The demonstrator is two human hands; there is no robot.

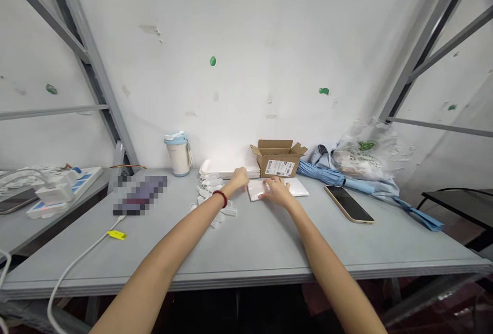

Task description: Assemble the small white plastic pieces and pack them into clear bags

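My left hand (pixel 239 178), with a dark red bead bracelet at its wrist, is closed beside the left end of a flat white plastic packet (pixel 298 187). Whatever its fingers hold is hidden. Over the packet lies my right hand (pixel 279 190), fingers spread and touching its top. Behind my left hand is a stack of flat white sleeves (pixel 215 168). Small white cable-like pieces with clear caps (pixel 230 211) are scattered left of my left wrist. An open cardboard box (pixel 279 159) with a printed label stands just behind the packet.
A white cup with a blue lid (pixel 178 154) stands back left. Right of my hands lie a phone (pixel 349 204), a folded blue umbrella (pixel 327 175) and a clear plastic bag (pixel 364 152). At left, a white cable (pixel 82 254) runs over the table's front edge from a pixelated object (pixel 142 195).
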